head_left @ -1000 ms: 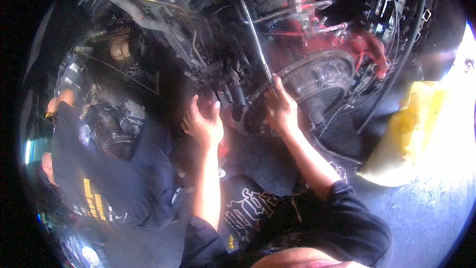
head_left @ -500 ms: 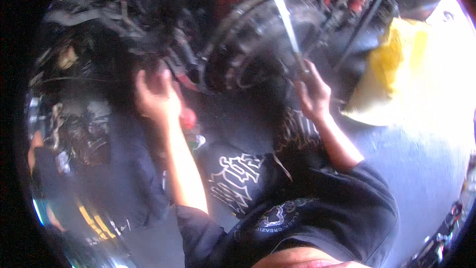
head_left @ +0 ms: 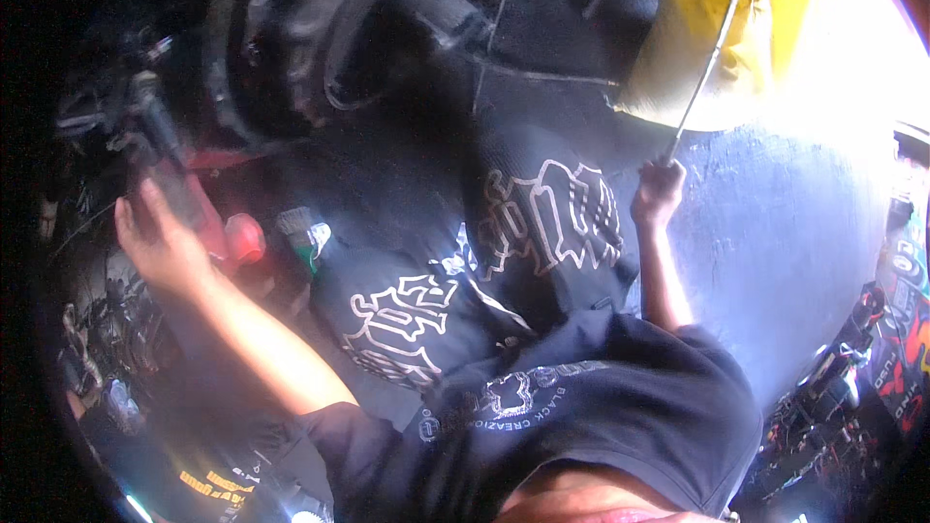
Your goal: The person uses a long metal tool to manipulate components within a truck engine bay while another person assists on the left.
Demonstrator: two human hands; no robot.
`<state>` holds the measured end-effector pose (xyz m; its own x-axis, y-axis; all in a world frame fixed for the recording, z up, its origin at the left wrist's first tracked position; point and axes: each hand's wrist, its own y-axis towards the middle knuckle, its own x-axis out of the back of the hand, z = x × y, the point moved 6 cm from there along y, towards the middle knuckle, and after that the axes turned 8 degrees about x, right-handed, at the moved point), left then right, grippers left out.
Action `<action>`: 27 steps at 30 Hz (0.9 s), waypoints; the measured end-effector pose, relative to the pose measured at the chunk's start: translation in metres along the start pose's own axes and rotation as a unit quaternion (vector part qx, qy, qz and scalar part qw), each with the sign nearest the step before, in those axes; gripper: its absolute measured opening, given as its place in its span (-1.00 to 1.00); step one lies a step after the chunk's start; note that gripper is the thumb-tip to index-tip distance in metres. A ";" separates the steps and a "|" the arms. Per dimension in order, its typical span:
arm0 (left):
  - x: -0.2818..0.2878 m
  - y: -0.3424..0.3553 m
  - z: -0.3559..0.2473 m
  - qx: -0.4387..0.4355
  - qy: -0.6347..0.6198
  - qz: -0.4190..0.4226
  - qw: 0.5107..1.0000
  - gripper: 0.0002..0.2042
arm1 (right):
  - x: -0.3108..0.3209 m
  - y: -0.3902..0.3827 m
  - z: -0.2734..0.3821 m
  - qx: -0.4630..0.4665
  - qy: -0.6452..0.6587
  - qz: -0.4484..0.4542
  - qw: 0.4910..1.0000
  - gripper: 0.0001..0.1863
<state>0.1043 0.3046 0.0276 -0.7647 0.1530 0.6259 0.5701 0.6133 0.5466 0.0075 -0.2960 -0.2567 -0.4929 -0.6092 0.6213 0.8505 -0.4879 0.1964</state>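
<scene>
A long thin metal rod (head_left: 705,77) rises from my right hand (head_left: 659,192), whose fingers are wrapped round its lower end. The rod slants up and right in front of a yellow and white sack, and its exact kind is unclear. My left hand (head_left: 167,237) is open with fingers apart, beside a red part (head_left: 205,208) low on a machine; any touching is unclear. A dark slim cylinder (head_left: 158,121) stands just past my left fingertips. To the right of these is a large round dark wheel-like part (head_left: 281,39), blurred.
The yellow and white sack (head_left: 668,87) stands on the grey floor (head_left: 765,223) at the upper right. A thin cable (head_left: 552,73) crosses near the round part. Another person's dark shirt (head_left: 232,465) is at the lower left. Dark clutter (head_left: 823,416) lines the lower right.
The view has swung right. My right hand has drawn back from the round part, and the rod now tilts right toward the sack. My left hand is still beside the machine's red part.
</scene>
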 end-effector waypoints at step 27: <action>-0.025 0.009 0.025 -0.014 0.064 -0.002 0.998 -0.35 | -0.119 0.011 -0.107 -0.083 -0.216 0.305 0.924 -0.69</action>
<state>0.1217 0.3256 0.0031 -0.7239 0.0495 0.6881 0.5761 0.5922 0.5634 0.0561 -0.2955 -0.4097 0.2179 -0.5128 0.8304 0.8888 -0.2472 -0.3859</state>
